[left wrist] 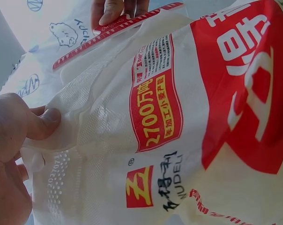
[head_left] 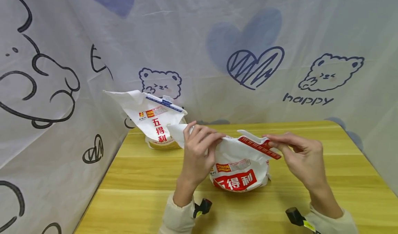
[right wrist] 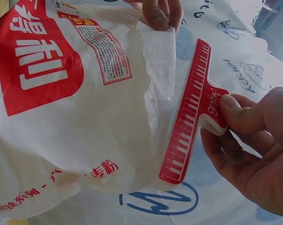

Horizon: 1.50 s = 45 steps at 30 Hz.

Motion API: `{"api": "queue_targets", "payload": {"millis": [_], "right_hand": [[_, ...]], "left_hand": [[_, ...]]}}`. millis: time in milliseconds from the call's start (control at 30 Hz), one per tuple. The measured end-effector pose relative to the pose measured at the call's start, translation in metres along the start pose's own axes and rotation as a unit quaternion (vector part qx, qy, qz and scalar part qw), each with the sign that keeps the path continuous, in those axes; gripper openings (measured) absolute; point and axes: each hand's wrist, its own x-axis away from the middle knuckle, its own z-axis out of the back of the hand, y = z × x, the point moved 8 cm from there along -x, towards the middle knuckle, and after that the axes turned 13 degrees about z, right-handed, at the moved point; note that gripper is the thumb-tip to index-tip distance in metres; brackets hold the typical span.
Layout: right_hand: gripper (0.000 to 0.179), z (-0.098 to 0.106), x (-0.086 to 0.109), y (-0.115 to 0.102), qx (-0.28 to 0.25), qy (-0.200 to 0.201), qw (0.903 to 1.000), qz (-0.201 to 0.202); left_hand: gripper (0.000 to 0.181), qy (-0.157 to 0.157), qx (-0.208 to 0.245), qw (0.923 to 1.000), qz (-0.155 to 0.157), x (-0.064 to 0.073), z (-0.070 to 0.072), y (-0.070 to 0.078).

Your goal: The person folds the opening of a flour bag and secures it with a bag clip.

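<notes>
A white plastic flour bag (head_left: 259, 166) with a red label stands on the table, its upper part raised. My left hand (head_left: 200, 147) pinches the bag's folded top edge between thumb and fingers at the left. My right hand (head_left: 303, 154) pinches the handle of a long red clip (right wrist: 186, 122) with a piano-key pattern. That clip lies along the right part of the bag's top edge. In the head view its white rear jaw stands apart from the red front one. How far the edge reaches between the jaws cannot be told.
Behind and to the left stands a second white flour bag (head_left: 136, 109), with a blue clip (head_left: 163, 103) across its top. Both bags are on a wooden table (head_left: 140, 192). A printed cloth (head_left: 192, 37) hangs around the table's back and sides.
</notes>
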Motion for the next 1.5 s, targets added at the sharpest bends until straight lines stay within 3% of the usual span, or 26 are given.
{"api": "queue_targets", "payload": {"millis": [600,900,1133,1500], "right_hand": [[0.033,-0.018,0.000,0.003,-0.021,-0.022,0.9995,-0.003],[0.031,-0.026,0.003,0.008,-0.020,-0.036,0.9991,-0.014],[0.029,-0.032,0.003,0.009,-0.032,-0.045,0.9984,-0.010],[0.031,-0.034,0.002,0.008,-0.028,-0.058,0.9979,-0.002]], "left_hand": [[0.007,0.009,0.059,0.9982,0.000,-0.005,0.001,-0.002],[0.010,0.029,0.083,0.9961,0.004,-0.005,0.002,-0.001],[0.008,0.049,0.089,0.9948,0.014,-0.004,0.002,-0.001],[0.008,0.054,0.082,0.9950,0.018,-0.007,0.000,0.003]]}}
